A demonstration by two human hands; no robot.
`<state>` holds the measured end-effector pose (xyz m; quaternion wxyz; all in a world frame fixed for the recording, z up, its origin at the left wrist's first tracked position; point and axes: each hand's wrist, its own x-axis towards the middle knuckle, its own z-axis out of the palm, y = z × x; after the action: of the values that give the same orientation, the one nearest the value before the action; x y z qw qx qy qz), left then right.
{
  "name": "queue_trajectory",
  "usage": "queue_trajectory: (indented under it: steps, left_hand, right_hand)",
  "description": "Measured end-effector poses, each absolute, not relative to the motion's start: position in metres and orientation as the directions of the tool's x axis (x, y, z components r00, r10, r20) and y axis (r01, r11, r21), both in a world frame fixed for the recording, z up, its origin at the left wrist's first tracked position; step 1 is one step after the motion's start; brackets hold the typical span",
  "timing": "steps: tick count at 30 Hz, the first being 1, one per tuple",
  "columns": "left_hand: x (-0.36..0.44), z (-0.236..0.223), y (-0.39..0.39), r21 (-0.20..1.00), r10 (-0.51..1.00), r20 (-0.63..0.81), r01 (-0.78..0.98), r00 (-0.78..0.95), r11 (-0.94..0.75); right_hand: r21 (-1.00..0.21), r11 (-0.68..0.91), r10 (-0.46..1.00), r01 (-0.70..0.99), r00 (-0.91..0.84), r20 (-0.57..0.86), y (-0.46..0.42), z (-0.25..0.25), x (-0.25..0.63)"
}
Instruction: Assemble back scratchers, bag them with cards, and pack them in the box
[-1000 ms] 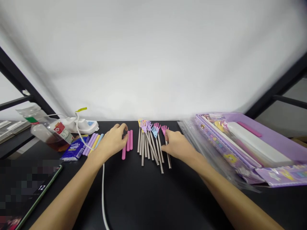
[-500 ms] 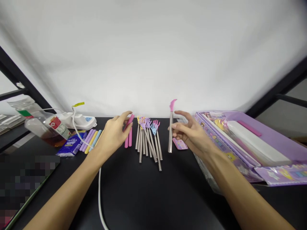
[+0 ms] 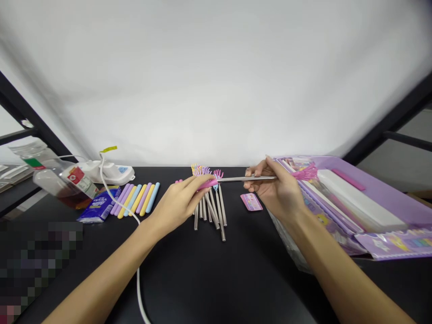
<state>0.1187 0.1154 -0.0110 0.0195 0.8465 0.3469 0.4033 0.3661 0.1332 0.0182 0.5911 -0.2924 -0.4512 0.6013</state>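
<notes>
My right hand (image 3: 278, 186) is closed around the metal rod of a back scratcher (image 3: 232, 179), whose pink claw points right over the box. In my left hand (image 3: 178, 200) is a pink handle sleeve (image 3: 210, 183), gripped between thumb and fingers. The sleeve meets the rod's free end; how far the rod sits inside it cannot be seen. Below and behind lies a bunch of metal back scratchers (image 3: 216, 211) with claws in several colours, partly covered by my left hand. To the left, purple, yellow and blue handle sleeves (image 3: 137, 200) lie in a row.
A purple box (image 3: 351, 173) with packaging in it stands at the right. A small pink card (image 3: 251, 202) lies beside it. On the left are a bottle (image 3: 64, 180), a blue tissue pack (image 3: 99, 207), a power strip (image 3: 116, 172) and a white cable (image 3: 138, 279).
My right hand has turned the back scratcher from upright to level, claw to the right. My left hand has moved right with a pink sleeve, bringing it to the rod's end.
</notes>
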Motion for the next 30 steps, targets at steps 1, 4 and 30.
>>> queue_trajectory:
  steps: [1, 4, 30]
  left_hand:
    - [0.118, -0.012, 0.116, 0.310, 0.597, 0.677, 0.569, 0.430, -0.762]
    - [0.117, -0.015, 0.117, 0.269, 0.573, 0.689, 0.577, 0.444, -0.771]
    - [0.100, -0.014, 0.131, -0.059, 0.456, 0.711, 0.691, 0.536, -0.720]
  right_hand:
    - [-0.892, 0.113, 0.973, -0.437, -0.134, 0.189, 0.134, 0.017, 0.366]
    - [-0.904, 0.133, 0.963, -0.407, -0.161, 0.214, 0.134, 0.014, 0.368]
    - [-0.971, 0.054, 0.966, 0.233, -0.259, -0.008, 0.141, 0.018, 0.407]
